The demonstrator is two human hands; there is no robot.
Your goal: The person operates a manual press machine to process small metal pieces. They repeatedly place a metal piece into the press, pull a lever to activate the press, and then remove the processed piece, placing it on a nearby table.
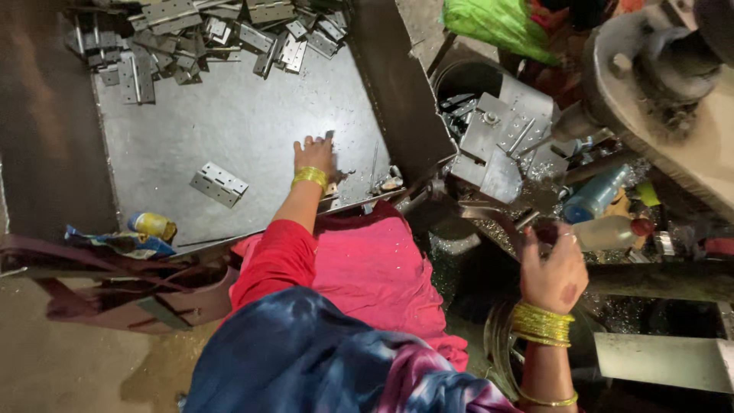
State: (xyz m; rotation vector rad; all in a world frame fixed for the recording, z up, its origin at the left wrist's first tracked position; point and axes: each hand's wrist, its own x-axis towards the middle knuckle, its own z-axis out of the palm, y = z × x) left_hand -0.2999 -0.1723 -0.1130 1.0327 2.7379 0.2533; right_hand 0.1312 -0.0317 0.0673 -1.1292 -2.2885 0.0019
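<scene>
Reaching across the metal tray (229, 115), we press our left hand (314, 155) on a small hinge leaf (329, 137), fingers loosely curled. Most hinges (206, 38) sit piled at the far edge, one (219, 183) lying apart. Our right hand (552, 274) is clamped on the machine's lever (497, 218).

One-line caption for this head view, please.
Left hand reaches into a metal tray of hinges while right hand grips a machine handle.
</scene>
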